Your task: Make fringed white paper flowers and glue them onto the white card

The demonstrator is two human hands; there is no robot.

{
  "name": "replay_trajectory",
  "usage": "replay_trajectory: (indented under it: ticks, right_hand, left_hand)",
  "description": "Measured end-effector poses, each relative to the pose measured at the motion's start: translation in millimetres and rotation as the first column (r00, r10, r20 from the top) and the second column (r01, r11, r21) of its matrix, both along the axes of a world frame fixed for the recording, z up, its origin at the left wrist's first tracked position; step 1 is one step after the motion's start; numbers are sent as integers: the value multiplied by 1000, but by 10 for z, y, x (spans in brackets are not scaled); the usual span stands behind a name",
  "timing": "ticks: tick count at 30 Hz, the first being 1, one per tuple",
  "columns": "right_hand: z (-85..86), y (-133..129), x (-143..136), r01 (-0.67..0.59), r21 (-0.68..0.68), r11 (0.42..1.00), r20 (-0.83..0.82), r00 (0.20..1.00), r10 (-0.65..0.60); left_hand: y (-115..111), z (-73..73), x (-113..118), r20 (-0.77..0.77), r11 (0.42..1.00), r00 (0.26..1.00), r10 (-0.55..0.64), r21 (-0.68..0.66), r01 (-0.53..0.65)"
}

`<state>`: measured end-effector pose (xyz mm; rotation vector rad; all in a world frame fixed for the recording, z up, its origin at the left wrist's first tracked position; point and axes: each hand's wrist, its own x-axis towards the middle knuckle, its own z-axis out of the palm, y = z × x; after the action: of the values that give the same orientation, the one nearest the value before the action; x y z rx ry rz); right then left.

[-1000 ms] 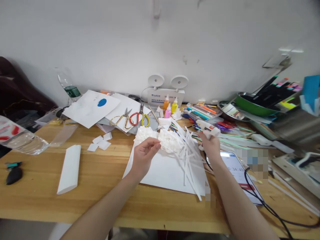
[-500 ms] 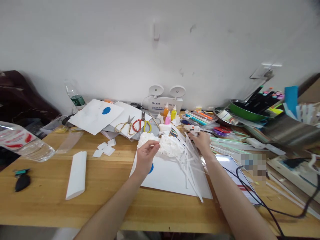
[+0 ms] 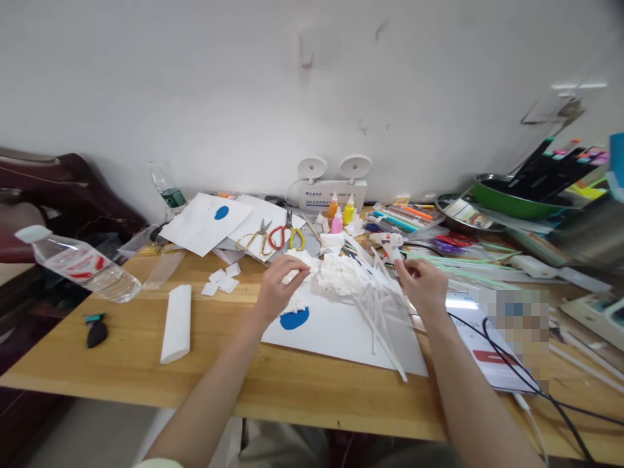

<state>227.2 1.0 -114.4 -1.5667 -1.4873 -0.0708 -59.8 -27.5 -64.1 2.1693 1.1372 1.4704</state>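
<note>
My left hand (image 3: 279,289) is above the left side of a ruffled white pile (image 3: 336,274), thumb and forefinger pinched together. What they hold, if anything, is too small to make out. My right hand (image 3: 425,286) has its fingers curled at the lower end of the handle of a white hot glue gun (image 3: 387,240), whose nozzle points left. Under the pile lies a white sheet (image 3: 336,335) with a blue rounded patch (image 3: 295,318). Narrow white strips (image 3: 377,312) spread over its right side.
Scissors (image 3: 256,239), pliers (image 3: 292,234) and small paint bottles (image 3: 337,221) stand or lie behind the sheet. At left are a water bottle (image 3: 82,263), white paper squares (image 3: 221,279) and a folded white paper (image 3: 176,325). A phone (image 3: 487,351) with black cables lies at right.
The view has turned slightly left. My right hand has drawn back toward me, so more of the glue gun's handle shows. My left hand has shifted slightly left, uncovering the blue patch.
</note>
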Motion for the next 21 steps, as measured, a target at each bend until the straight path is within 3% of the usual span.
replay_trajectory:
  ticks: [3, 6, 9, 13, 21]
  right_hand:
    - [11, 0, -40, -50, 66, 997, -5, 999, 51]
    - [44, -16, -47, -60, 85, 995, -30, 998, 63]
    - [65, -31, -44, -65, 99, 993, -43, 997, 69]
    - [72, -32, -38, -70, 98, 993, -55, 996, 76]
    - [68, -15, -12, -54, 79, 995, -132, 989, 64]
  left_hand:
    - [-14, -23, -104, -282, 990, 951, -129, 25, 141]
    - [-16, -80, -154, -544, 952, 793, -274, -38, 302]
    - [11, -127, -168, -694, 915, 645, -320, -48, 401]
    - [89, -132, -185, -792, 881, 524, -313, -37, 471]
    - [201, -126, -195, -790, 831, 452, -414, -125, 542]
